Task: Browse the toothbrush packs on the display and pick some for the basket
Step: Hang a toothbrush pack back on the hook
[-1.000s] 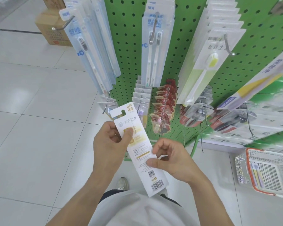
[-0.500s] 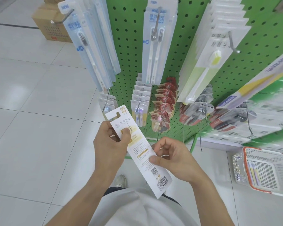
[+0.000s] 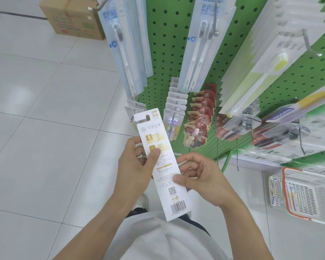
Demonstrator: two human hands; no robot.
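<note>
Toothbrush pack (image 3: 161, 162) off pegboard display (image 3: 169, 53), back side up, pinched by left hand (image 3: 137, 166) and right hand (image 3: 201, 179). Basket (image 3: 308, 194) on floor, right of display foot, already holds one pack; this one not yet in.

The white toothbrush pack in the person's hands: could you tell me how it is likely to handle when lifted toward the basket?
The white toothbrush pack is a long flat card, probably light. The left hand and right hand pinch it by thumb alone and it stays straight, so it seems fairly stiff. Gripped at one end, it may flex slightly.
</note>
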